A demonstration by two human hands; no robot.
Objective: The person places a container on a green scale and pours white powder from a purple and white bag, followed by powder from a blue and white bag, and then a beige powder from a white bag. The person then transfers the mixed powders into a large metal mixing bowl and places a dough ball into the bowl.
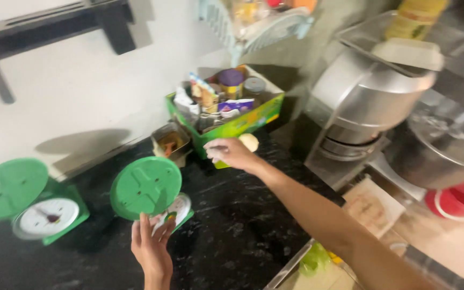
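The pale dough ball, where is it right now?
The pale dough ball sits in the right hand, just in front of the green box of packets.

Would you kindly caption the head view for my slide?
Left hand touches a green kitchen scale; right hand holds a pale dough ball.

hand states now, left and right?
Left hand: open, fingers spread at the front of the nearer green kitchen scale, holding nothing.
Right hand: closed around a pale round lump, possibly dough.
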